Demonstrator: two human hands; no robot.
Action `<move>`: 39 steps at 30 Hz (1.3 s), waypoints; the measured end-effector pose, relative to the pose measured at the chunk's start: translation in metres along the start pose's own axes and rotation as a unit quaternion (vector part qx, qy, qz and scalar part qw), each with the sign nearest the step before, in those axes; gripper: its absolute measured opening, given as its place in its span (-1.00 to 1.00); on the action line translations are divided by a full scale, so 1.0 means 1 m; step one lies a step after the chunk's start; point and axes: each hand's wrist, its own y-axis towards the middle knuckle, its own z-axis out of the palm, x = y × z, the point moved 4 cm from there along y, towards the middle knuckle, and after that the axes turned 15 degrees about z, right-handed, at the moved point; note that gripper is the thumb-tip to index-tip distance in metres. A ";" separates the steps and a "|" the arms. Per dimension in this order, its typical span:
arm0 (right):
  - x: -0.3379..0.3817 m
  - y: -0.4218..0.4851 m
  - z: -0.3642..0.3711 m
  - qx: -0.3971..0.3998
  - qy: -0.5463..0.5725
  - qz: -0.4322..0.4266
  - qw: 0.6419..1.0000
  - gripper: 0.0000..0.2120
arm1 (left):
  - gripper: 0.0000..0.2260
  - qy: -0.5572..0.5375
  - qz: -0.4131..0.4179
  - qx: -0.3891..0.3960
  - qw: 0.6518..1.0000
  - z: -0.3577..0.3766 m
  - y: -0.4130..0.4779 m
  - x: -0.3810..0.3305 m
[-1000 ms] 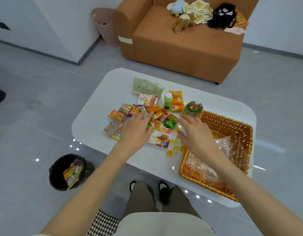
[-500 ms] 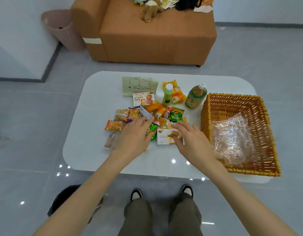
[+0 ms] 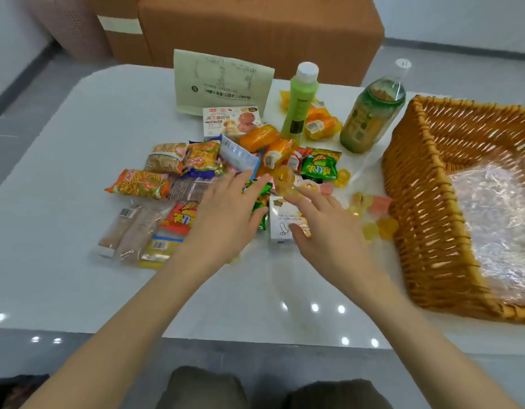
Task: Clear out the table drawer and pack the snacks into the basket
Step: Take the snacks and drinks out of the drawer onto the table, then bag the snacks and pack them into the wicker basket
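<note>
Wicker basket sits right of frame on the white bench; snack packets crowd the centre, 2 bottles behind. Left hand and right hand spread above them, grasping nothing.

Both bare forearms reach forward, converging. State: left grip palm down, fingers straight, slightly spread; right grip palm down, fingers loosely extended.

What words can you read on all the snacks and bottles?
"Oishi", it seems, upside down, on the orange-and-blue snack packet.
Cookie box: Chinese characters, too blurred to read.
Paper bag: print upside down, too small.
Bottle cap: mark too blurred.
</note>
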 end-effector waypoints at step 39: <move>-0.198 -0.179 -0.103 -0.025 -0.097 0.141 0.985 -0.53 | -0.54 0.036 0.129 -0.141 0.981 -0.037 -0.064 -0.206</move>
